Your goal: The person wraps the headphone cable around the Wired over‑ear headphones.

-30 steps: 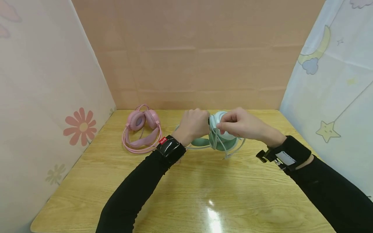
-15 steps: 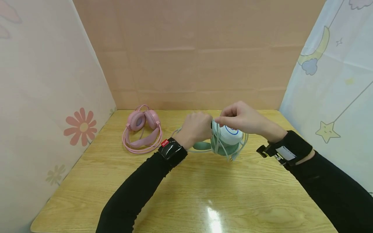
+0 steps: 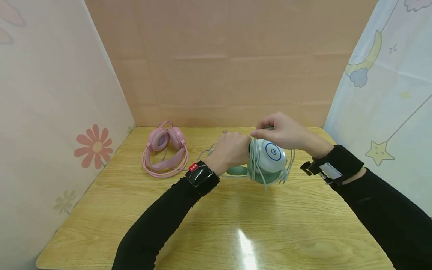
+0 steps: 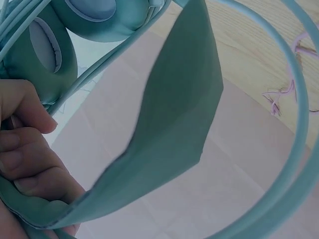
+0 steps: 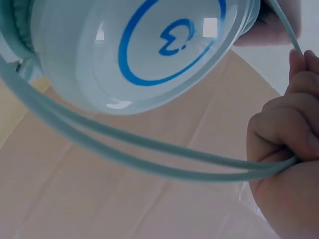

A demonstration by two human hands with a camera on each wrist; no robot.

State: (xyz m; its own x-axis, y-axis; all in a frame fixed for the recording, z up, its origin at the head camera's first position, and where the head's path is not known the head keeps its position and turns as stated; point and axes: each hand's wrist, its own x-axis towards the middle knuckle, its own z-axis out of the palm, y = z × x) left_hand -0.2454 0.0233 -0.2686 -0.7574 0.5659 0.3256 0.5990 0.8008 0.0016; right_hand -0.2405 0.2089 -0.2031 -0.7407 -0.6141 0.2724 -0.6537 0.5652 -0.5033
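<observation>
Gripping green-and-white headphones [image 3: 270, 163] over the desk [image 3: 202, 232] by the headband [image 4: 174, 99] in the left hand [image 3: 229, 150]. Holding the cable [image 5: 149, 143] in the right hand [image 3: 283, 131], just above the white earcup [image 5: 94, 55].

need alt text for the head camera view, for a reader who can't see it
A person's left hand holds green-and-white headphones over a wooden table, while the right hand pinches part of their pale cable. Pink headphones lie on the table at the picture's left, and a tan backdrop stands behind.
</observation>
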